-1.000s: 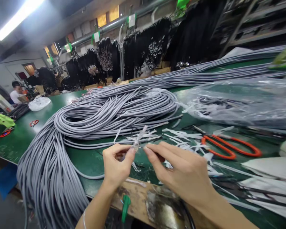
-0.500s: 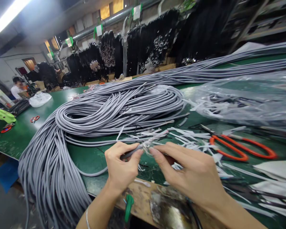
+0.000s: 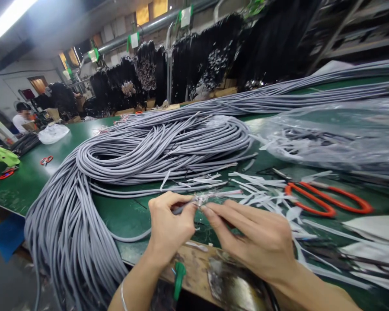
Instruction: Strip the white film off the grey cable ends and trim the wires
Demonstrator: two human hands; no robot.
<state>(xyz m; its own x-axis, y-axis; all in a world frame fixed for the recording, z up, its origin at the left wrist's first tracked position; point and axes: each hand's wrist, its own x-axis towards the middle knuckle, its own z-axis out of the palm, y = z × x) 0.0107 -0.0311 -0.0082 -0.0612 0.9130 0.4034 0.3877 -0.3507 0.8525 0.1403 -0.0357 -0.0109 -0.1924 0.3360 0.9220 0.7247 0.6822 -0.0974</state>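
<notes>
We have our left hand [image 3: 171, 222] and right hand [image 3: 257, 229] close together on the near side of the big coil [image 3: 132, 151] of grey cables, above the edge of the green table [image 3: 129, 216]. In our left hand, thumb and forefinger are clamped on the grey cable [image 3: 181, 208], just behind its frayed end [image 3: 201, 199]. The cable lies between those fingers, and its frayed end sticks out past their tips towards our right hand, with paler wires [image 3: 228, 194] reaching on over the right fingers. Our right thumb and forefinger are pinched together at the underside of the frayed end, on its fine strands.

One loose cable [image 3: 132, 238] runs from the big coil's near left side to behind our left hand; we cannot tell whether it is the one we hold. To the right of the big coil are white strips [image 3: 259, 185], then orange-handled scissors [image 3: 311, 196], with a clear plastic bag [image 3: 337, 136] behind them. Left of the big coil lie small red-handled scissors [image 3: 46, 160] and a white bag [image 3: 53, 134]; beyond these, a person [image 3: 20, 119] is at the far end.
</notes>
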